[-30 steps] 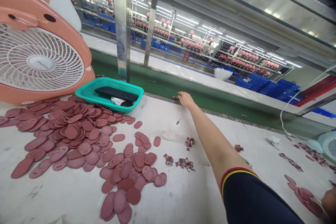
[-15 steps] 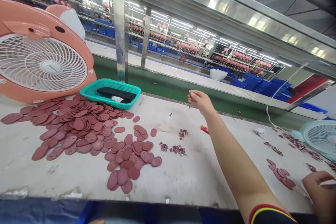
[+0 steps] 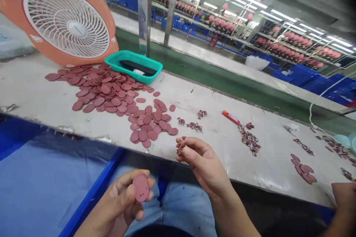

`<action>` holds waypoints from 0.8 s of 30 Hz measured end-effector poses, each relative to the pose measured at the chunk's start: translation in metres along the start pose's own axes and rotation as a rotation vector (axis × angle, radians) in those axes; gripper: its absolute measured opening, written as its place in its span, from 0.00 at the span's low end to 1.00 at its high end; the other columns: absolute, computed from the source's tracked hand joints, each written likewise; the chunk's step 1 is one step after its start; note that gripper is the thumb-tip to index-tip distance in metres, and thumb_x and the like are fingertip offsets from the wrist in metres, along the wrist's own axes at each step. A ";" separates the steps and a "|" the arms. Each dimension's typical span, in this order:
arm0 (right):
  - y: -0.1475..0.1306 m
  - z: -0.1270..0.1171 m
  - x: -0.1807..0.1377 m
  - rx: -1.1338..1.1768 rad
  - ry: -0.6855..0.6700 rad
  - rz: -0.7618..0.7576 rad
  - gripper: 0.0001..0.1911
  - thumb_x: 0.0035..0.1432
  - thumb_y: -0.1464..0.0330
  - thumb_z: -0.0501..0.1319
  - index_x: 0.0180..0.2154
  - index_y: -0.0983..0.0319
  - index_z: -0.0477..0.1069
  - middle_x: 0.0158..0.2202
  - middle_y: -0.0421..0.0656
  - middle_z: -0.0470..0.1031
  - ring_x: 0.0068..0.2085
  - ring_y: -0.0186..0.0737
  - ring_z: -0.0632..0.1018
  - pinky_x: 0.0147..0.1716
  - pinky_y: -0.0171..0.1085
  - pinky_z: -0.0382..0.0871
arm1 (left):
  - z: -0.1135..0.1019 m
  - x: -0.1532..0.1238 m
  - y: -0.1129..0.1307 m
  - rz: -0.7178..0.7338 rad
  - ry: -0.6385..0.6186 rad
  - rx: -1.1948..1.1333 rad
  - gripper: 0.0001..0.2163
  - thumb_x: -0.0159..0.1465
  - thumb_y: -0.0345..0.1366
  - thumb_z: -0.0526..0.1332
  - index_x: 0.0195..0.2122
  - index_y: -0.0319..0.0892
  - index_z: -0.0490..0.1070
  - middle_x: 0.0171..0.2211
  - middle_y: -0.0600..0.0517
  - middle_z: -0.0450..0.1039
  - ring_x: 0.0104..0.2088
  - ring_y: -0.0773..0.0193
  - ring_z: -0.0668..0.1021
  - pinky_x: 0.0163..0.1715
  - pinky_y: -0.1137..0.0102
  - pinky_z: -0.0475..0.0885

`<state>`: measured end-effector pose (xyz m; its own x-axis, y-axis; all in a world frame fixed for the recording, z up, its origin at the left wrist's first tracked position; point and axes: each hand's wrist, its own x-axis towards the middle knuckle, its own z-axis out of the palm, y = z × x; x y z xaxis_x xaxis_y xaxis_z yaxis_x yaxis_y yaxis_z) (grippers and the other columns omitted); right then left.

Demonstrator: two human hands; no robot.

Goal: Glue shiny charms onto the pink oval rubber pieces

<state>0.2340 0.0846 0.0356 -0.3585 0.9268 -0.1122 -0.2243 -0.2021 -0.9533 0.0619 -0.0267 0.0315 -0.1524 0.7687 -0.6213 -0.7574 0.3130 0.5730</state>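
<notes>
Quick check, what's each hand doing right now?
Left hand: closed, holding an oval maroon disc.
Right hand: fingers pinched, holding small maroon scraps.

From the right hand [image 3: 201, 161], a free way goes forward over the white work table [image 3: 267, 170], between two groups of small maroon scraps [image 3: 249, 139]. On the left, flat maroon oval pads [image 3: 147, 126] block the way to the teal plastic basket [image 3: 133, 67], and a small red stick [image 3: 230, 117] lies ahead.

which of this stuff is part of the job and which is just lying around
In use: left hand holding a reddish oval disc; right hand pinching small reddish pieces; disc piles.
Lying around: teal basket; red-orange stick; peach fan.
</notes>
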 end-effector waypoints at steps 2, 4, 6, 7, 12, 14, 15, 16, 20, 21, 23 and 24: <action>0.006 0.006 -0.011 0.012 -0.028 0.038 0.12 0.48 0.59 0.76 0.36 0.55 0.83 0.37 0.42 0.84 0.34 0.36 0.82 0.33 0.33 0.81 | 0.003 -0.005 0.000 -0.014 0.018 0.022 0.21 0.36 0.47 0.82 0.30 0.45 0.84 0.27 0.52 0.82 0.25 0.67 0.80 0.19 0.80 0.71; 0.005 0.010 -0.021 -0.024 -0.063 0.046 0.09 0.51 0.63 0.75 0.37 0.54 0.83 0.36 0.41 0.85 0.34 0.36 0.83 0.34 0.32 0.80 | 0.005 -0.007 0.000 -0.035 0.008 0.031 0.21 0.35 0.47 0.82 0.29 0.45 0.84 0.26 0.52 0.81 0.25 0.68 0.79 0.20 0.80 0.71; 0.000 0.012 -0.031 -0.117 -0.086 0.004 0.08 0.53 0.66 0.74 0.38 0.52 0.83 0.36 0.40 0.85 0.35 0.36 0.83 0.36 0.32 0.80 | 0.005 -0.006 -0.001 -0.055 -0.023 0.040 0.19 0.36 0.46 0.82 0.28 0.45 0.85 0.26 0.52 0.80 0.26 0.68 0.78 0.20 0.81 0.71; -0.003 0.013 -0.035 -0.178 -0.093 -0.036 0.08 0.54 0.67 0.73 0.38 0.52 0.83 0.37 0.39 0.85 0.35 0.35 0.83 0.36 0.32 0.79 | 0.004 -0.005 -0.002 -0.060 -0.057 0.048 0.19 0.37 0.47 0.82 0.28 0.45 0.85 0.25 0.52 0.79 0.26 0.68 0.77 0.20 0.81 0.71; -0.013 0.018 -0.048 -0.450 -0.159 -0.243 0.10 0.55 0.72 0.72 0.39 0.53 0.82 0.31 0.38 0.82 0.30 0.34 0.80 0.32 0.33 0.77 | -0.008 0.002 -0.007 -0.070 -0.234 0.089 0.19 0.45 0.49 0.79 0.31 0.41 0.84 0.26 0.52 0.76 0.25 0.70 0.73 0.21 0.80 0.72; -0.014 0.019 -0.049 -0.497 -0.194 -0.284 0.10 0.56 0.72 0.72 0.39 0.54 0.82 0.29 0.38 0.81 0.29 0.34 0.80 0.32 0.33 0.76 | -0.010 0.002 -0.007 -0.087 -0.252 0.085 0.18 0.46 0.48 0.79 0.32 0.41 0.84 0.26 0.52 0.77 0.24 0.71 0.73 0.22 0.81 0.72; -0.015 0.020 -0.048 -0.516 -0.207 -0.295 0.10 0.56 0.73 0.72 0.39 0.54 0.82 0.29 0.38 0.80 0.29 0.34 0.80 0.31 0.33 0.76 | -0.010 0.003 -0.007 -0.091 -0.263 0.080 0.18 0.46 0.49 0.79 0.32 0.41 0.84 0.26 0.52 0.76 0.23 0.71 0.72 0.22 0.81 0.72; -0.015 0.021 -0.048 -0.534 -0.218 -0.302 0.10 0.56 0.73 0.72 0.40 0.54 0.82 0.28 0.38 0.80 0.29 0.34 0.80 0.31 0.34 0.76 | -0.010 0.003 -0.007 -0.093 -0.271 0.075 0.18 0.46 0.49 0.78 0.32 0.42 0.84 0.25 0.52 0.76 0.23 0.71 0.72 0.22 0.81 0.72; -0.015 0.022 -0.044 -0.576 -0.252 -0.321 0.09 0.57 0.72 0.71 0.40 0.54 0.81 0.29 0.38 0.81 0.29 0.34 0.80 0.31 0.34 0.76 | -0.009 0.004 -0.007 -0.095 -0.278 0.067 0.17 0.46 0.48 0.79 0.30 0.41 0.84 0.25 0.52 0.76 0.25 0.69 0.74 0.21 0.80 0.73; -0.015 0.022 -0.043 -0.585 -0.262 -0.326 0.09 0.57 0.72 0.71 0.40 0.54 0.81 0.29 0.37 0.80 0.29 0.34 0.80 0.30 0.34 0.76 | -0.009 0.005 -0.007 -0.101 -0.274 0.063 0.17 0.46 0.48 0.79 0.29 0.41 0.84 0.24 0.52 0.75 0.25 0.69 0.74 0.21 0.80 0.73; -0.017 0.022 -0.042 -0.614 -0.280 -0.332 0.09 0.57 0.73 0.71 0.40 0.54 0.81 0.29 0.37 0.80 0.28 0.34 0.80 0.29 0.34 0.75 | -0.009 0.006 -0.007 -0.109 -0.270 0.054 0.16 0.46 0.47 0.79 0.28 0.41 0.83 0.23 0.53 0.74 0.24 0.70 0.74 0.21 0.80 0.73; -0.018 0.023 -0.042 -0.630 -0.291 -0.333 0.09 0.57 0.73 0.71 0.40 0.54 0.80 0.29 0.37 0.80 0.28 0.34 0.79 0.29 0.34 0.75 | -0.009 0.007 -0.007 -0.113 -0.267 0.050 0.16 0.45 0.47 0.79 0.27 0.40 0.83 0.22 0.53 0.74 0.23 0.71 0.73 0.21 0.80 0.73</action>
<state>0.2327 0.0421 0.0637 -0.6061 0.7687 0.2042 0.1651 0.3727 -0.9131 0.0603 -0.0289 0.0182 0.1083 0.8449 -0.5238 -0.7269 0.4267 0.5381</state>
